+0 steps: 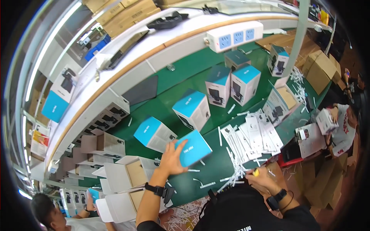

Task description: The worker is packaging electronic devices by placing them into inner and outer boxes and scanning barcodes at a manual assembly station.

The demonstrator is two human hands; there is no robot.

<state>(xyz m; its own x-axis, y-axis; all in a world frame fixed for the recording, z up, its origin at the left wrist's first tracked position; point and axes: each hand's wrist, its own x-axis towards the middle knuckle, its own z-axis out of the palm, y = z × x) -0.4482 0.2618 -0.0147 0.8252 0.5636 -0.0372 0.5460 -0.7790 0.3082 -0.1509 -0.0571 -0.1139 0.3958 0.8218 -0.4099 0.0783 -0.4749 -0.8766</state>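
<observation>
- Blue-topped carton (195, 149) is at the front of the green desk (210, 169), left of the paper heap, under the left hand (173, 161).
- Left hand: fingers spread, holding the carton at its left side; dark watch on the wrist.
- Right hand (264, 180): fingers curled around a small yellow object (256, 173), exact kind can't be told; dark watch on this wrist too.
- White paper strips (236, 176) lie loose just left of the right hand, more on the floor.
- White printed leaflets (253, 134) are fanned in an uneven heap beyond the right hand.
- Closed blue-topped box (153, 132) stands just beyond the left hand; second closed box (191, 109) a bit farther back.
- More closed boxes (245, 84) stand toward the rear, two of them side by side.
- Open white box (283, 101) beyond the leaflets, brown inside showing.
- Open-flapped boxes (122, 175) at left, near the left forearm.
- White power strip (236, 37) with blue sockets on the rear ledge.
- Co-worker at right (344, 129) holds a white box (326, 121); another co-worker (58, 215) at lower left.
</observation>
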